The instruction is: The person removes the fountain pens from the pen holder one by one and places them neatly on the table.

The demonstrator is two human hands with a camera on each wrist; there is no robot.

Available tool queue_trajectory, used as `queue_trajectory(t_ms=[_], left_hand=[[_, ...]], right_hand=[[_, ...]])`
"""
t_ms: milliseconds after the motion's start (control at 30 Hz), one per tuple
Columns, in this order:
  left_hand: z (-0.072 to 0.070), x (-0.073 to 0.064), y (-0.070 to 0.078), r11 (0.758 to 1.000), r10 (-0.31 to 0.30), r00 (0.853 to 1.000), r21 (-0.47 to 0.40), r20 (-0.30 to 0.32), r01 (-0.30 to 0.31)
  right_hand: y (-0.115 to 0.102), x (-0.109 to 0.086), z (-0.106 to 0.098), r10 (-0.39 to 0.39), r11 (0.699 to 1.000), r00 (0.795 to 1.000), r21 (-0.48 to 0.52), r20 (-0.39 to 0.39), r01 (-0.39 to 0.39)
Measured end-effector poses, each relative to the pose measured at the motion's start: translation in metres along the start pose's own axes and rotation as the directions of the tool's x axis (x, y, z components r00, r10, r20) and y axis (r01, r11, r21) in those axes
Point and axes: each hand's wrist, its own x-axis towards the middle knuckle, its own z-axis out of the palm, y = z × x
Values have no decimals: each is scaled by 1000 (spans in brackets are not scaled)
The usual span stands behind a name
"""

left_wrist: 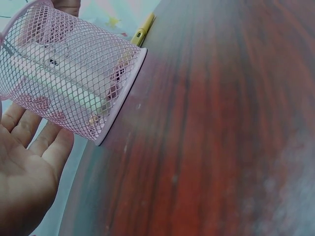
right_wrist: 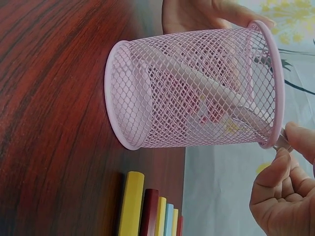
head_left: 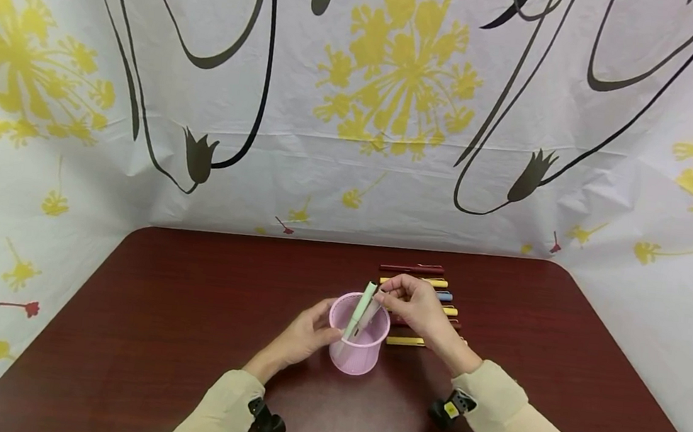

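A pink mesh pen cup [head_left: 355,361] stands upright on the table. My left hand [head_left: 301,335] holds it from the left, with the thumb near the rim and the fingers around the far side. Inside leans a pale green pen [head_left: 361,308], its upper end above the rim. Beside it, my right hand [head_left: 416,308] pinches the top of a whitish pen [head_left: 369,314] between thumb and fingers. That pen's lower part is inside the cup, seen through the mesh [right_wrist: 197,78] in the right wrist view.
Right of the cup lies a row of several pens: a maroon pen [head_left: 411,270] at the back, a blue pen [head_left: 443,296], and a yellow pen [head_left: 406,341] nearest. My right forearm partly covers them. A patterned cloth [head_left: 308,98] hangs behind the dark red table [head_left: 216,287].
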Motion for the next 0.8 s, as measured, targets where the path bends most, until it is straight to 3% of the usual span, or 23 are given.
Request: queue_trajectory(t_ms=[400,800], left_hand=[[1,0,1,1000,-9,1000,-15,2,9],[0,0,0,1000,-12,1000,-15,7,12]], right_hand=[[0,-1,-2,-38,999,999,-35,5,38],[-3,-7,-6,-9,1000,999,-22,39,10]])
